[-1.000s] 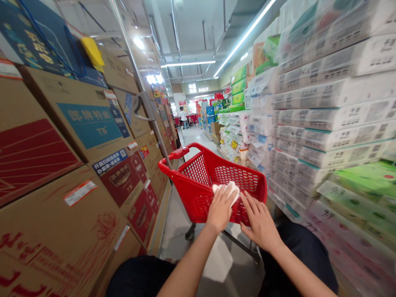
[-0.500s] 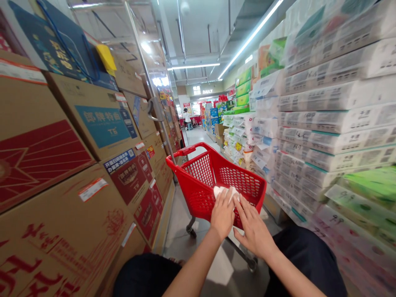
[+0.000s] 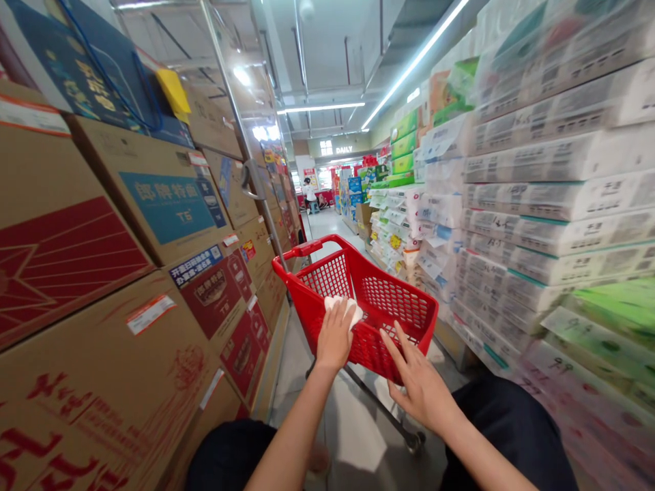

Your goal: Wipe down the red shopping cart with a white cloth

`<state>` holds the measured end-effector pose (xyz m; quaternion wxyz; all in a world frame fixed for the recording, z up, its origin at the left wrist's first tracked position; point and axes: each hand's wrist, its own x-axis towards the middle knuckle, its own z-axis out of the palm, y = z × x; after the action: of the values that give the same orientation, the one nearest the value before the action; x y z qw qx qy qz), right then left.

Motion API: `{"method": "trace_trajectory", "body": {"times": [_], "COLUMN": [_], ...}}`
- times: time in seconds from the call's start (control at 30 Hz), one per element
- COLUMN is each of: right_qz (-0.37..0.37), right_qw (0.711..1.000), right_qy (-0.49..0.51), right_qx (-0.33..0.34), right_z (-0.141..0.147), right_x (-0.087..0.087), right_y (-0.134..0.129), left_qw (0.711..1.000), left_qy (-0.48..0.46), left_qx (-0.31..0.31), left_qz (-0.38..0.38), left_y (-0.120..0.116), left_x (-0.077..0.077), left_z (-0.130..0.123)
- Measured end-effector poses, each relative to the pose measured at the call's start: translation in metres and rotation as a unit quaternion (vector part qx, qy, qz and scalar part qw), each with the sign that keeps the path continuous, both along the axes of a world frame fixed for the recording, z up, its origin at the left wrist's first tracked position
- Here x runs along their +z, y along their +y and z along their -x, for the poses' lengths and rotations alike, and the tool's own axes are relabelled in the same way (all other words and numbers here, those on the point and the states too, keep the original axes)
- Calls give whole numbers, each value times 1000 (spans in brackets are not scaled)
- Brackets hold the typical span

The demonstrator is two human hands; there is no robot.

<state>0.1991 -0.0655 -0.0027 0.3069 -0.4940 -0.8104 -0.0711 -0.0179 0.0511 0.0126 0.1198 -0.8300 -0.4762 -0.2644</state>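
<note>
A red plastic shopping cart (image 3: 307, 320) with perforated basket walls stands in the aisle in front of me. My left hand (image 3: 336, 334) presses a crumpled white cloth (image 3: 357, 315) onto the top rim of the cart's near side. Parts of the cloth stick out beyond the fingertips. To the right, my right hand (image 3: 417, 378) rests its spread fingers at the cart's near side, close to the right corner, holding nothing.
Stacked cardboard boxes (image 3: 164, 198) line the left side, with a metal pole (image 3: 230, 88) beside them. Wrapped white packs (image 3: 532, 198) are piled high on the right. Far down the aisle a person (image 3: 310, 194) sits on a stool.
My left hand has slid left along the cart's rim with the white cloth. My right hand has stayed near the right corner, so the hands are now apart. The cart has shifted slightly.
</note>
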Motion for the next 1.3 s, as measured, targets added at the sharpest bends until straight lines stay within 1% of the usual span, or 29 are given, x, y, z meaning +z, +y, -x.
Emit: {"method": "trace_trajectory", "body": {"times": [0.1,0.2,0.27,0.37,0.43,0.5,0.6,0.63,0.7,0.77,0.83,0.97,1.07,1.17,1.3], "right_qz": [2,22,33,33,22,21,43,49,53,56,60,54,40,18,-52], "right_qw": [1000,999,996,992,992,993,994,995,996,996,994,986,985,989,997], "right_qy": [11,48,82,118,120,112,96,86,58,29,-1,-78,-102,-92,-50], "right_qx": [7,14,14,-6,-20,-16,-4,-10,-33,-65,-95,-135,-135,-111,-28], "right_z": [4,4,0,-6,-11,-16,-24,-26,-26,-21,-10,18,25,10,-31], "right_x": [0,3,6,13,17,18,11,9,5,6,12,26,25,14,-6], "right_y": [-3,-2,2,12,19,24,28,28,29,32,37,52,59,55,42], "left_qw": [1000,999,998,991,982,973,967,969,978,985,987,988,987,989,989], "left_qy": [-21,-29,-27,-28,-42,-62,-60,-45,-7,22,26,2,-6,-7,-3], "left_qx": [16,1,-31,-104,-145,-173,-199,-196,-159,-116,-99,-114,-121,-119,-123], "left_qz": [10,30,46,82,113,138,150,147,137,129,122,107,102,85,82], "left_y": [-6,-20,-33,-51,-58,-57,-44,-38,-26,-16,-11,-8,-7,-7,-7], "left_x": [-5,-9,-11,-12,-10,-5,6,9,11,9,3,-6,-7,-5,-4], "left_z": [-7,-27,-45,-74,-87,-92,-79,-72,-56,-45,-39,-38,-33,-24,-15]}}
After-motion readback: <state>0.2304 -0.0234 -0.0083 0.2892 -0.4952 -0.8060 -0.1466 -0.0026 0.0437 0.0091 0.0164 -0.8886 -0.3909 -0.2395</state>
